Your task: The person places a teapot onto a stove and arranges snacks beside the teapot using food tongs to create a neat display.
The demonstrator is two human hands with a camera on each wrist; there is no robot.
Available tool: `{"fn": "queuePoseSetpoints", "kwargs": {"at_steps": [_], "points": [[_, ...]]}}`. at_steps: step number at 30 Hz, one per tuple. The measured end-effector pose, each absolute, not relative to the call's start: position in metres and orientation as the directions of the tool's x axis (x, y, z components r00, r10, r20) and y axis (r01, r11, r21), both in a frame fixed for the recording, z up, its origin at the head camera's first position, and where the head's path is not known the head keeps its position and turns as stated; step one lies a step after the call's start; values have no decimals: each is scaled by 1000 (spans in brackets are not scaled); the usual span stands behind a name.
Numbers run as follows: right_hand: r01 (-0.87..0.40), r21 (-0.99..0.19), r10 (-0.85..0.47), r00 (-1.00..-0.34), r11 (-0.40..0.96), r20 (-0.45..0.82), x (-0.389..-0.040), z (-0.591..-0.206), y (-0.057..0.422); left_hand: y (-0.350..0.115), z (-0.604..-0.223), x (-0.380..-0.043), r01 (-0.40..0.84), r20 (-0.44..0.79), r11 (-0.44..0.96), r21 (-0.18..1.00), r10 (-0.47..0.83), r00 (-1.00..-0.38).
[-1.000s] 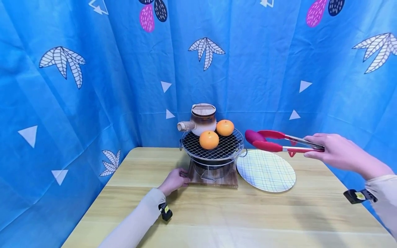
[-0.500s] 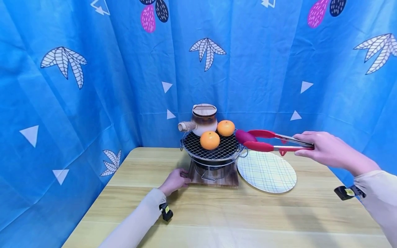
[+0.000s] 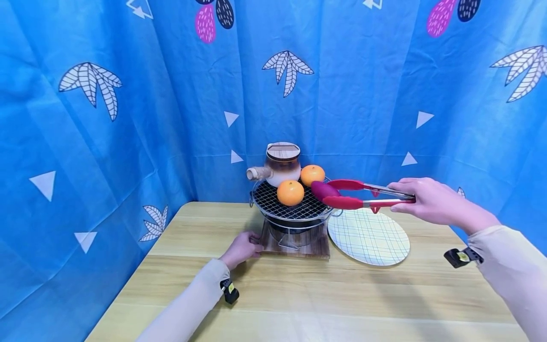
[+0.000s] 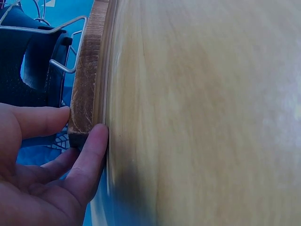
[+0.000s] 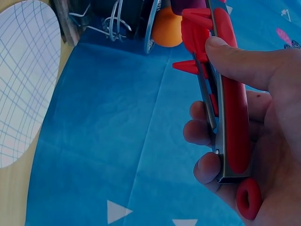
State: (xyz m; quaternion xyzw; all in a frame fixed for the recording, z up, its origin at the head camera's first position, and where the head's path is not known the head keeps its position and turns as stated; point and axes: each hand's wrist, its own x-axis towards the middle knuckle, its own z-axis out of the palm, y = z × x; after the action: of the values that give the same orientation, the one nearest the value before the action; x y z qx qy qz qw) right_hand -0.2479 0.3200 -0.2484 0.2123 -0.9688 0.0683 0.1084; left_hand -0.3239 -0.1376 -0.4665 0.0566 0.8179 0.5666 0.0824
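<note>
My right hand (image 3: pixel 436 202) grips a pair of red-tipped metal tongs (image 3: pixel 345 203) by the handle end. Between the tong heads is a purple oblong thing (image 3: pixel 321 190), like a sweet potato, above the right side of the wire grill rack (image 3: pixel 273 205). Two oranges (image 3: pixel 290 193) sit on this rack beside a small brown-and-white pot (image 3: pixel 283 171) with a wooden lid. Low at the left, my left hand (image 3: pixel 242 248) holds the corner of the wooden board (image 3: pixel 314 246) under the stove. In the left wrist view, thumb and fingers pinch the board's edge (image 4: pixel 87 84).
A round checked plate (image 3: pixel 372 242) lies on the wooden table (image 3: pixel 290 299), right of the stove. Blue curtains (image 3: pixel 350 95) enclose the back and sides. The pot's side handle (image 3: pixel 258 173) points left, and wire loops (image 3: pixel 337 212) stick out from the rack.
My right hand has moved left, carrying the purple oblong thing in the tongs from above the plate to over the grill's right side. My left hand stays at the board corner.
</note>
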Motion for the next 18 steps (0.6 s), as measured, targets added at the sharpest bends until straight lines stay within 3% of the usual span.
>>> {"fn": "queuePoseSetpoints", "kwargs": {"at_steps": [18], "points": [[-439, -98, -413, -887, 893, 207, -262, -251, 307, -138, -468, -327, -4, -79, 355, 935, 198, -977]]}}
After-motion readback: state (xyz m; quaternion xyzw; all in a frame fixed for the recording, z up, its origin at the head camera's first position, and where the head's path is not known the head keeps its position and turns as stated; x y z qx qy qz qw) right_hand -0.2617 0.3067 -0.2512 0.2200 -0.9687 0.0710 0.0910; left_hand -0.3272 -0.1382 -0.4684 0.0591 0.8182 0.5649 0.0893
